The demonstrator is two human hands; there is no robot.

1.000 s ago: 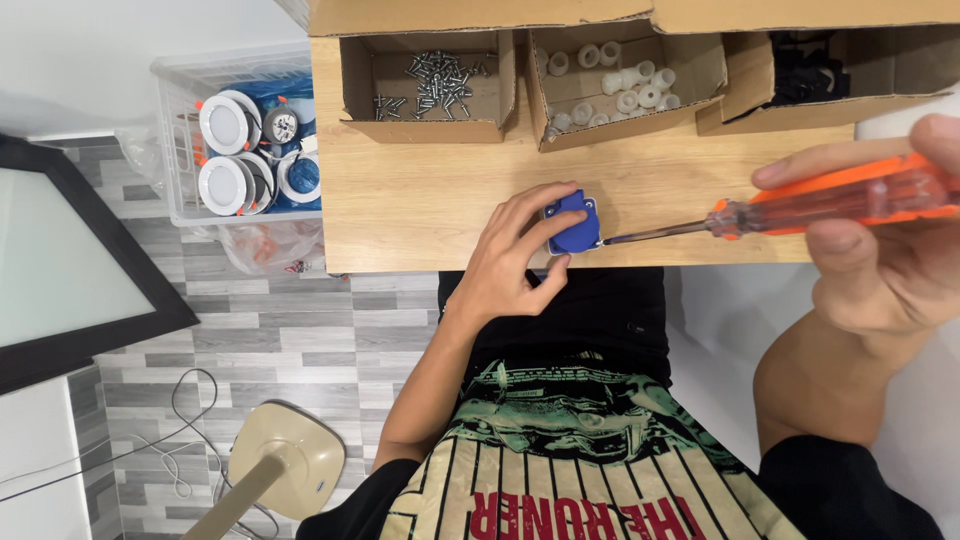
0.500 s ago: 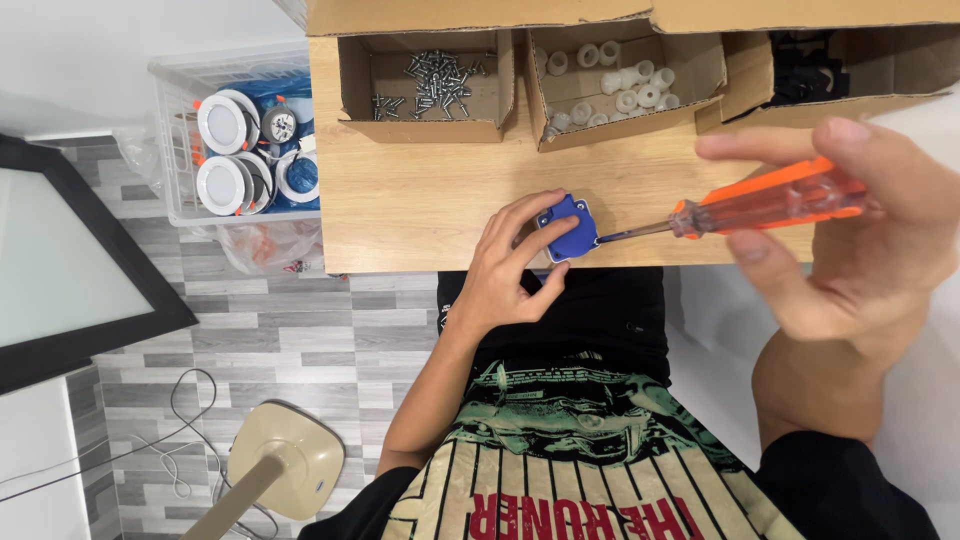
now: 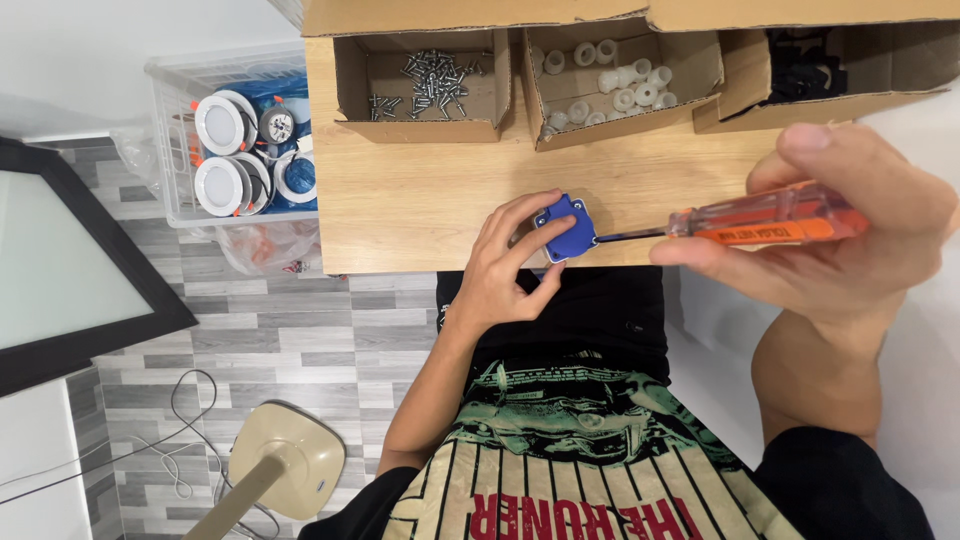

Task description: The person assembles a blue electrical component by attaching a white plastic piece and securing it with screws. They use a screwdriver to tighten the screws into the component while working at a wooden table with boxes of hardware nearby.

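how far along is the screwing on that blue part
Done: the small blue part is pinned at the wooden table edge by the left hand. In hand: the right hand holds an orange-handled screwdriver with its tip at the part's side. How many screws are in cannot be told; loose screws remain in the cardboard box.

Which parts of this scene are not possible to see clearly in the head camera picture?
- Screwdriver tip: hidden at the blue part, head view; no screw shows.
- Underside of the blue part: covered by the left hand.
- Contents of the right cardboard box: dark, cut off by its flap.
- Screwdriver handle end: wrapped by the right hand.
- Round lamps in the plastic bin: details too small.
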